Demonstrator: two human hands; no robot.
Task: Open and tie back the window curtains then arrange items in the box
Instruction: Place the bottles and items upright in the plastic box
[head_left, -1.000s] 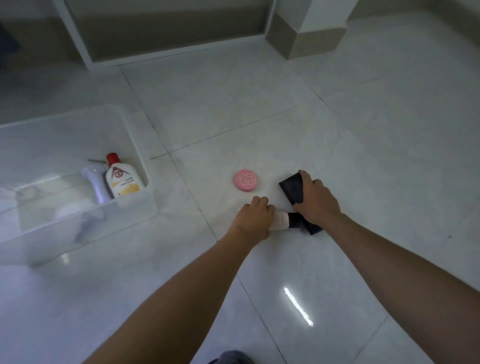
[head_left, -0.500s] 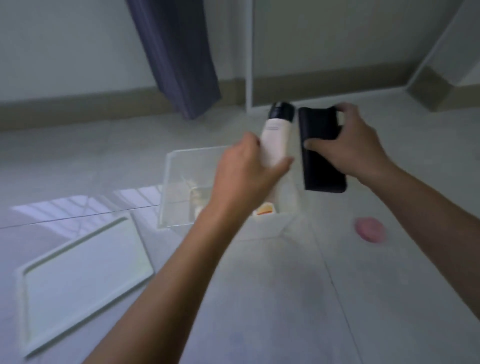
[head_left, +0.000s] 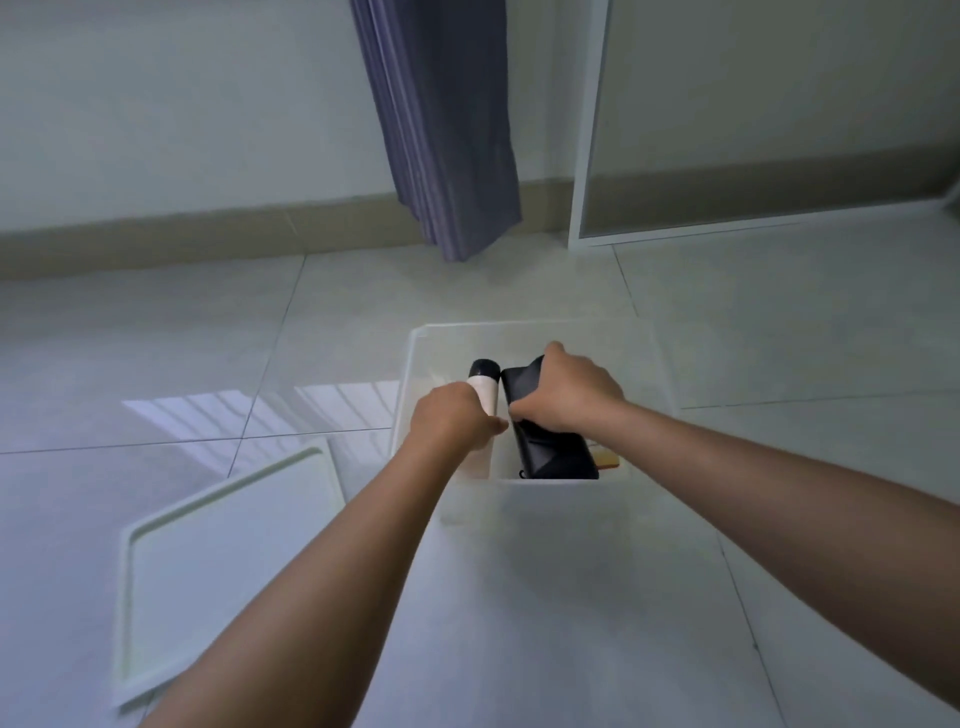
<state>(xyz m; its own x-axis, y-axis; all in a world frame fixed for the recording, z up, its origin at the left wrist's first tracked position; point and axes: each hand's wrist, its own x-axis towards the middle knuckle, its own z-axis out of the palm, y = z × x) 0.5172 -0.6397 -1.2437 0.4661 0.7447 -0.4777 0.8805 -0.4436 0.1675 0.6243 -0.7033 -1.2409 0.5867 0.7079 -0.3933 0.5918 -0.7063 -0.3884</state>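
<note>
Below, pale glossy floor tiles (head_left: 519, 623) with window glare, beige skirting along the wall. Left hand (head_left: 452, 418) curled round white tube (head_left: 485, 397), right hand (head_left: 569, 397) gripping black case (head_left: 550, 457), both inside clear box (head_left: 530, 332). Lid (head_left: 208, 561) flat beside box, left. Purple curtain (head_left: 447, 130) hanging behind, white frame (head_left: 589, 130) right of it.

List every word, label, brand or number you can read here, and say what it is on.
None can be read.
White tube with black cap, gripped by the left hand: no print shows.
Black case, gripped by the right hand: plain.
Orange-and-white label low in the clear box: mostly hidden, too small to read.
Lid on the floor: blank.
</note>
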